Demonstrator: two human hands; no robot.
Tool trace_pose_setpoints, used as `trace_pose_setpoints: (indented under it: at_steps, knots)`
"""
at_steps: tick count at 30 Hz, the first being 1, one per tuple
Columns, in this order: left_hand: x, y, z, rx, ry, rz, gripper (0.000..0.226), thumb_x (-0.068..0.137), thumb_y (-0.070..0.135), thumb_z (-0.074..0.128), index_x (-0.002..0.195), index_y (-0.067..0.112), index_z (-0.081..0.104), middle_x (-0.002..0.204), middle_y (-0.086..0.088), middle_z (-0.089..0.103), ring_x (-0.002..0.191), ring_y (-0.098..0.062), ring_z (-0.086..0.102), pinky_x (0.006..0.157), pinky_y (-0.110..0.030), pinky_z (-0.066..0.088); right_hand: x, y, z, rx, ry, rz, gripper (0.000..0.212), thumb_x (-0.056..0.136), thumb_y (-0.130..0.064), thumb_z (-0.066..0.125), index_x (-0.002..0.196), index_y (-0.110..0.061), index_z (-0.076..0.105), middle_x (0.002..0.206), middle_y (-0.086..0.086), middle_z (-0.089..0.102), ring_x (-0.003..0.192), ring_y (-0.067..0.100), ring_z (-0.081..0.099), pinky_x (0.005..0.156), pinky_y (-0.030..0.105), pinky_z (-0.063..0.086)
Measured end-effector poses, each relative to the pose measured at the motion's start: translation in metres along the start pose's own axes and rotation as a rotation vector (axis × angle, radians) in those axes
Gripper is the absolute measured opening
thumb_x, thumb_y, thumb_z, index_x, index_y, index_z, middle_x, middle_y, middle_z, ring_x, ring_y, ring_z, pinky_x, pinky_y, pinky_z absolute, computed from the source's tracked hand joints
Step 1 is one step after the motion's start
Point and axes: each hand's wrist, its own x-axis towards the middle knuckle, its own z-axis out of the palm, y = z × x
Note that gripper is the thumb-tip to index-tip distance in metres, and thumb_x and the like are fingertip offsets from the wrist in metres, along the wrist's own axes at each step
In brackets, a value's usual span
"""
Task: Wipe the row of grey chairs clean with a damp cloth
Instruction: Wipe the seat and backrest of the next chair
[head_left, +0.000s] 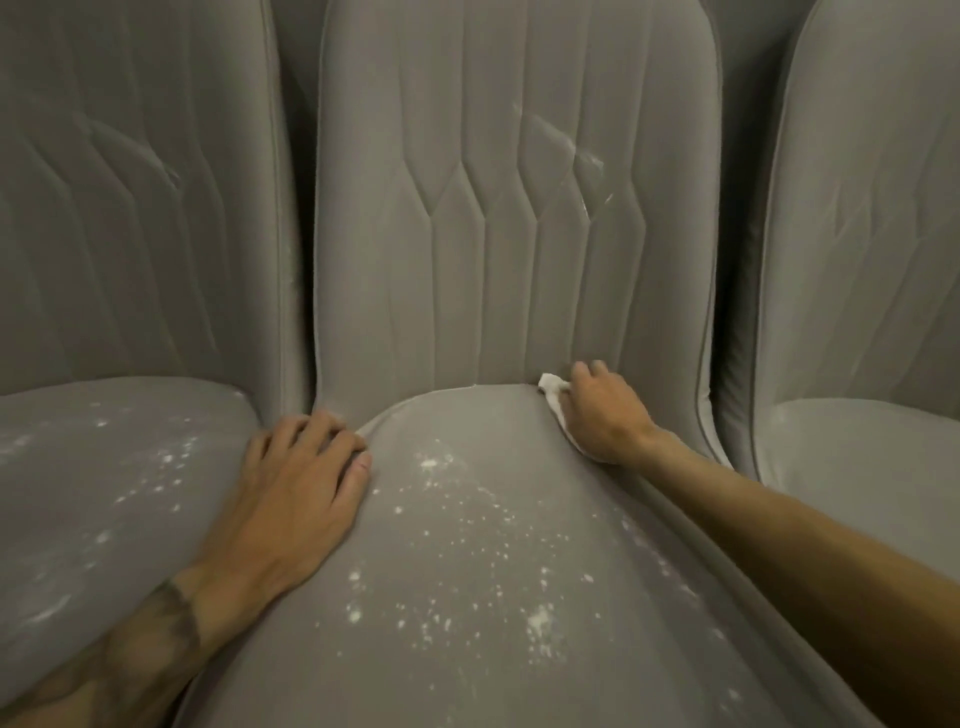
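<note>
White specks dot the middle grey chair; right hand clutches cloth, left hand flat, empty.

left hand flat, right hand clenched

The chairs are grey, their backs stitched in long vertical channels that kink into diamond shapes. White specks spatter the middle seat and the left seat; pale smears mark the middle back. The cloth is white. A dark tattoo patterns the left forearm.
</note>
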Motion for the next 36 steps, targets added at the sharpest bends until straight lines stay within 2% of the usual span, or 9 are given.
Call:
trace_pose_setpoints:
  at_steps: [3,9,11,16,23,26,29,34,36]
  knots:
    - [0.0,0.002,-0.002,0.004,-0.011,-0.008,0.033,0.102,0.042,0.034,0.105,0.03,0.065,0.114,0.007,0.058,0.104,-0.02,0.05,0.087,-0.04,0.037,0.006,-0.036,0.008,0.081,-0.026,-0.002,0.031,0.104,-0.025,0.045,0.123,-0.002,0.049,0.13,0.022,0.052,0.117,0.041,0.054,0.096,0.042,0.042]
    - [0.0,-0.004,0.003,0.014,-0.006,0.012,0.032,0.103,0.039,0.032,0.107,0.03,0.062,0.115,0.007,0.056,0.103,-0.019,0.051,0.085,-0.039,0.039,-0.058,-0.08,0.006,0.271,-0.098,-0.552,0.023,0.102,-0.041,0.046,0.104,-0.019,0.05,0.104,0.006,0.057,0.088,0.025,0.053,0.077,0.034,0.036]
    - [0.0,-0.005,0.005,0.023,0.008,0.016,0.029,0.102,0.038,0.033,0.105,0.03,0.061,0.113,0.008,0.055,0.101,-0.018,0.051,0.083,-0.038,0.037,-0.052,-0.05,-0.003,0.217,-0.106,-0.525,0.024,0.103,-0.041,0.046,0.104,-0.018,0.051,0.104,0.006,0.055,0.089,0.025,0.053,0.08,0.036,0.04]
    - [-0.001,-0.004,0.006,0.022,0.041,0.018,0.026,0.101,0.037,0.033,0.103,0.029,0.059,0.112,0.008,0.053,0.1,-0.019,0.05,0.083,-0.038,0.036,-0.017,-0.01,-0.006,0.01,-0.026,-0.133,0.029,0.106,-0.032,0.042,0.115,-0.006,0.051,0.12,0.019,0.054,0.108,0.039,0.056,0.09,0.043,0.042]
    - [-0.002,-0.008,0.011,0.013,0.051,0.027,0.024,0.101,0.038,0.032,0.103,0.031,0.056,0.112,0.01,0.05,0.101,-0.018,0.049,0.083,-0.036,0.031,-0.063,-0.007,-0.02,0.104,-0.131,-0.66,0.025,0.104,-0.048,0.04,0.101,-0.025,0.048,0.099,-0.003,0.054,0.083,0.016,0.051,0.073,0.029,0.037]
    - [-0.002,-0.01,0.013,0.021,0.046,0.026,0.023,0.101,0.038,0.032,0.104,0.034,0.054,0.111,0.012,0.049,0.101,-0.016,0.047,0.084,-0.035,0.031,-0.042,0.041,-0.034,-0.082,-0.129,-0.44,0.029,0.106,-0.04,0.041,0.109,-0.014,0.054,0.111,0.007,0.057,0.1,0.028,0.057,0.088,0.04,0.043]
    - [-0.002,-0.01,0.014,0.035,0.052,0.029,0.023,0.101,0.038,0.032,0.104,0.034,0.054,0.111,0.012,0.048,0.1,-0.016,0.047,0.082,-0.034,0.03,-0.037,0.05,-0.028,-0.062,-0.049,-0.234,0.027,0.105,-0.035,0.045,0.107,-0.009,0.052,0.112,0.013,0.055,0.104,0.033,0.056,0.088,0.04,0.041]
    - [0.0,-0.009,0.014,0.032,0.071,0.043,0.024,0.099,0.037,0.034,0.103,0.032,0.057,0.11,0.009,0.051,0.098,-0.018,0.048,0.08,-0.036,0.032,-0.092,0.026,-0.02,0.204,-0.115,-0.542,0.018,0.101,-0.053,0.043,0.103,-0.035,0.046,0.099,-0.015,0.051,0.083,0.002,0.05,0.074,0.014,0.037]
    - [-0.001,-0.009,0.013,0.023,0.072,0.038,0.026,0.099,0.037,0.034,0.103,0.031,0.058,0.11,0.008,0.053,0.098,-0.019,0.049,0.08,-0.038,0.034,-0.088,0.036,-0.026,0.182,-0.152,-0.581,0.02,0.102,-0.054,0.042,0.104,-0.034,0.047,0.101,-0.015,0.052,0.085,0.003,0.051,0.076,0.014,0.04]
